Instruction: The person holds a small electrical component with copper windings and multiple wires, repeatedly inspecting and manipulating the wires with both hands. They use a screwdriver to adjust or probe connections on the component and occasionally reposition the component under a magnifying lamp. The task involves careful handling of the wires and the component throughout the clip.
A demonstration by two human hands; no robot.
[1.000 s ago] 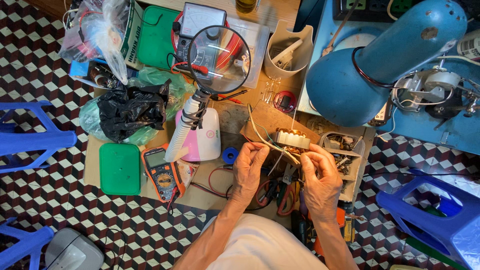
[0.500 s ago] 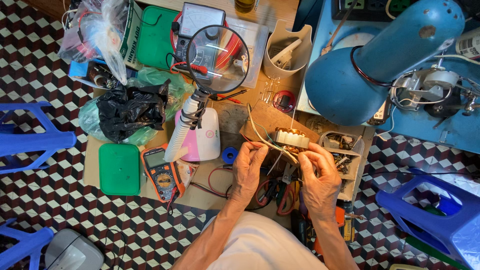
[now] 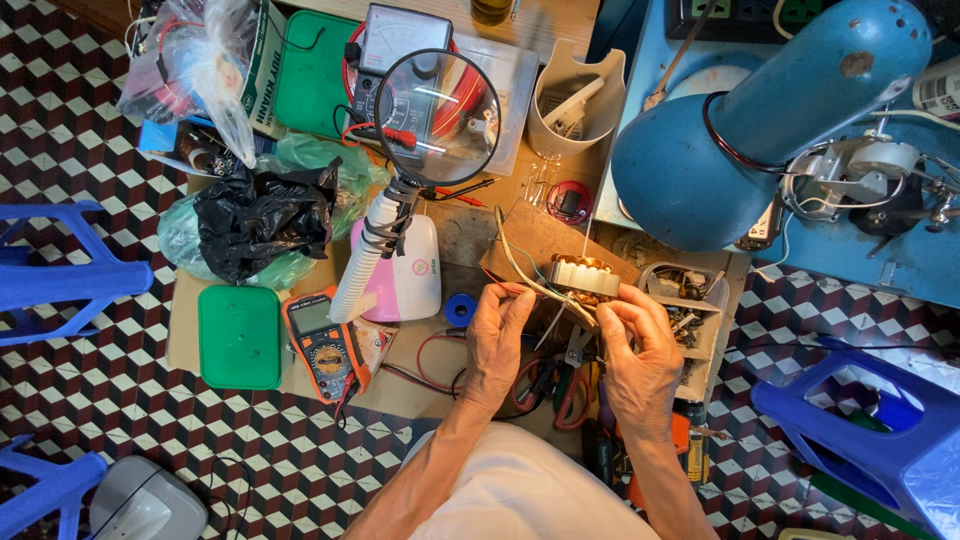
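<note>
While thin wires [image 3: 530,275] are pinched in the left hand [image 3: 497,335], fingertips closed, wire ends are gripped by the right hand [image 3: 640,355], transformer core [image 3: 584,276] positioned just above both hands, magnifier lamp [image 3: 436,120] located behind.

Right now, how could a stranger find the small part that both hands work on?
Start at the big blue lamp shade. Just below its left edge lies a small transformer, touched by left hand and right hand. Only it has pale ribbed plates and copper windings.
</note>
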